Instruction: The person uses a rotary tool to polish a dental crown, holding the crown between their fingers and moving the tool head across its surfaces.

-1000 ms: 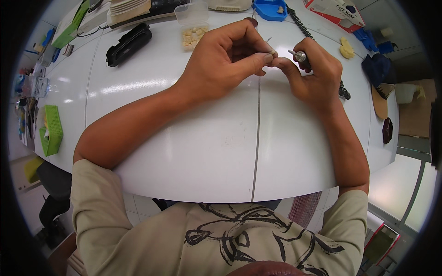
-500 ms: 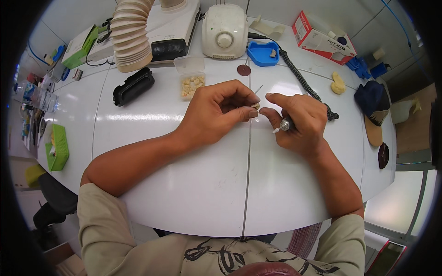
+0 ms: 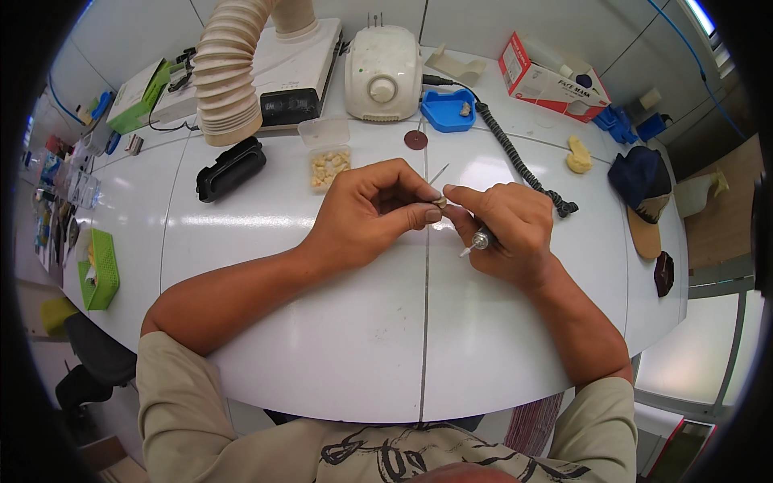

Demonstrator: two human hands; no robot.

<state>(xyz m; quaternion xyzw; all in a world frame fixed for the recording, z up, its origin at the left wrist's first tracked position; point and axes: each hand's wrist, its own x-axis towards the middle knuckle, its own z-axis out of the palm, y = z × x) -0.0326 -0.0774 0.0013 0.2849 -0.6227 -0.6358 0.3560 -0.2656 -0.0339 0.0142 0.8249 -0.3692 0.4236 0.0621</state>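
My left hand (image 3: 354, 211) pinches a small tan piece (image 3: 440, 203), possibly tooth-shaped, between thumb and forefinger. A thin pointed metal rod (image 3: 440, 173) sticks up just beyond the fingertips; which hand holds it is unclear. My right hand (image 3: 509, 229) meets the piece with its thumb and forefinger tips. Its other fingers curl round a metal rotary handpiece (image 3: 481, 239), whose pale tip points down and left. Most of the handpiece is hidden by the hand. Beyond my left hand stands an open clear box (image 3: 330, 167) of small cream-coloured pieces.
A white control unit (image 3: 382, 76) stands at the back, beside a blue tray (image 3: 448, 113). A coiled dark cord (image 3: 515, 149) runs toward my right hand. A ribbed hose (image 3: 229, 76) hangs over a black case (image 3: 231, 170). A cap (image 3: 644, 193) lies right, a green basket (image 3: 102, 270) left.
My right hand has come in toward the left, and its thumb and forefinger now touch the small piece. The view has shifted slightly, so the table things sit lower.
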